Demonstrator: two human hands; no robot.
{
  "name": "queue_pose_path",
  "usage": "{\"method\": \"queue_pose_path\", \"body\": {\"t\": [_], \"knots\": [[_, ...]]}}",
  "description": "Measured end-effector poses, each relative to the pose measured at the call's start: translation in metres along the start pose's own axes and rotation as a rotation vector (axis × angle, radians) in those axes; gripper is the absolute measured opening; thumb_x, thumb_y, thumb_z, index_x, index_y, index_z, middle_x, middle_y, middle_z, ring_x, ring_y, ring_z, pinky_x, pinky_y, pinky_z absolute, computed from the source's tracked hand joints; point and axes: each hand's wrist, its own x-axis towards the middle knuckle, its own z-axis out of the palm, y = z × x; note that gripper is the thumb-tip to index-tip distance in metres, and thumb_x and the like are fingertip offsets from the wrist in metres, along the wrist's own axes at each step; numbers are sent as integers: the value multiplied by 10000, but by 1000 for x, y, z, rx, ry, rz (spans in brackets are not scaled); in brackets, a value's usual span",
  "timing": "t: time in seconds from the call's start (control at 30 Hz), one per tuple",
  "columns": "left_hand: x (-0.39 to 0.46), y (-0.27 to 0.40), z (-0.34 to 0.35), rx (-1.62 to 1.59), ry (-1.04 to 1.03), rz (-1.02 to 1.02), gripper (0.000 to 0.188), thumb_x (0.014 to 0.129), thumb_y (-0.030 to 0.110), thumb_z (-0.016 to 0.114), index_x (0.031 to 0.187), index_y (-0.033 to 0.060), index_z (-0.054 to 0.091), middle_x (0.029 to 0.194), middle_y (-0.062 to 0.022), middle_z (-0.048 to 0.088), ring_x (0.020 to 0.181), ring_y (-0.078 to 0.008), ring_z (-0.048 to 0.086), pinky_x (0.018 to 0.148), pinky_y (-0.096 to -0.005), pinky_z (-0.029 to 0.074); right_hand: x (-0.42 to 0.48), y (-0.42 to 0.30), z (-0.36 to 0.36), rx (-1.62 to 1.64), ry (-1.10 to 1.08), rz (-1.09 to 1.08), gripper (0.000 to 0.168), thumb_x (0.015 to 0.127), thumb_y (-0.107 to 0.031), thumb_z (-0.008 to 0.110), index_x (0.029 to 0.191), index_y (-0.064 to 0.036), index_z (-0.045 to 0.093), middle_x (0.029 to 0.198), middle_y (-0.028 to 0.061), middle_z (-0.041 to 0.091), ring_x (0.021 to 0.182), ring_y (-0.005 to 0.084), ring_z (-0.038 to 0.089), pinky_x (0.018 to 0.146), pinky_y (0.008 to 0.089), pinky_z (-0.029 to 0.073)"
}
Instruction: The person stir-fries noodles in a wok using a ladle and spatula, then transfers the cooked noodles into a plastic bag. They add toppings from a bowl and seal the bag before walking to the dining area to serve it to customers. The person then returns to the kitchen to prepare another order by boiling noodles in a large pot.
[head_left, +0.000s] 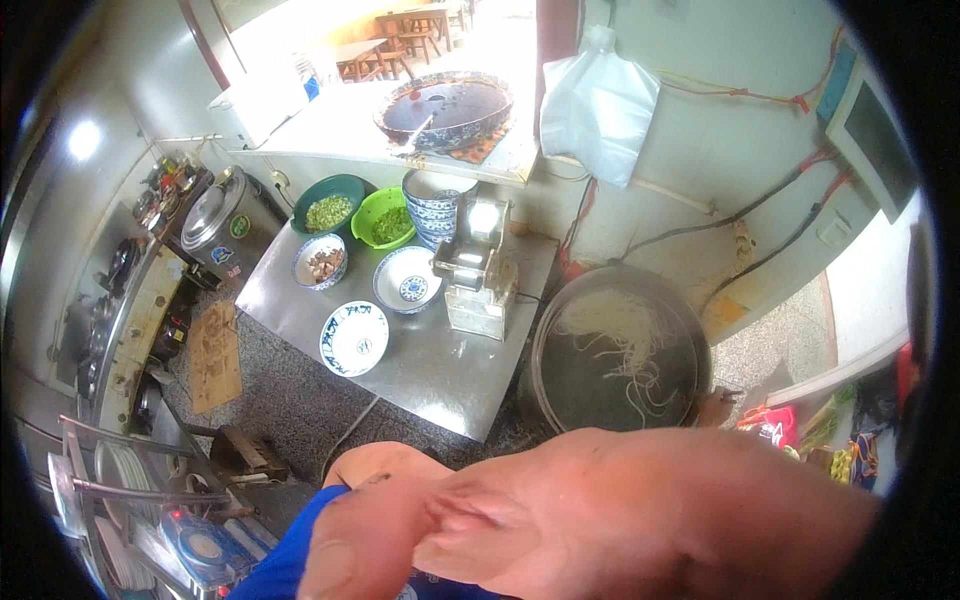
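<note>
My right hand (592, 510) reaches in from the right, very near the camera, its thumb towards the lower left. The other fingers are mostly hidden, and I see nothing held. My left hand is out of view. Beyond the right hand stands a large round pot (549, 382) of cloudy liquid with pale noodles (619, 330) in it. To its left is a stainless steel table (420, 352). On the table are an empty patterned bowl (354, 337), another blue-and-white bowl (409, 281), a bowl of brown chunks (321, 262) and a stack of bowls (435, 214).
A metal-and-plastic device (480, 292) stands at the table's right side. Behind are a green basin (300, 202) and a lime colander (364, 225) with chopped greens. A speckled basin (442, 135) of dark liquid sits on the ledge. Plastic bags (596, 112) hang nearby. A rack (142, 487) stands lower left.
</note>
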Motion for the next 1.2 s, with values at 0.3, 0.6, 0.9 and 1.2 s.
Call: {"method": "queue_pose_path", "body": {"t": [0.3,0.6,0.9,1.2], "knots": [[0,-1,-5,-21,41,-17,580,928,468,513,1312,37,454,1190,-241,554,1053,-352,547,871,-438,448,-45,-72,38,261,102,-694,249,1016,-245,529,1066,-20,624,891,50,640,740,163,606,671,308,510],[-2,9,-9,-40,79,2,496,925,409,545,1253,38,507,1156,-214,560,1019,-317,542,836,-404,451,-195,-105,67,637,-575,46,168,993,-180,516,954,-51,616,835,48,628,726,176,602,631,334,498],[-5,19,0,-76,109,37,413,922,349,578,1195,39,560,1121,-188,567,985,-282,536,801,-370,453,-220,-181,-47,993,-511,60,218,1015,-214,529,1087,-28,617,874,57,635,712,123,606,638,302,520],[-20,36,3,-2,348,140,331,919,290,610,1136,40,613,1087,-161,573,952,-247,531,766,-337,455,-197,-145,-27,444,-523,-830,163,980,-119,554,1066,4,619,886,97,576,803,203,591,697,310,474]]}}
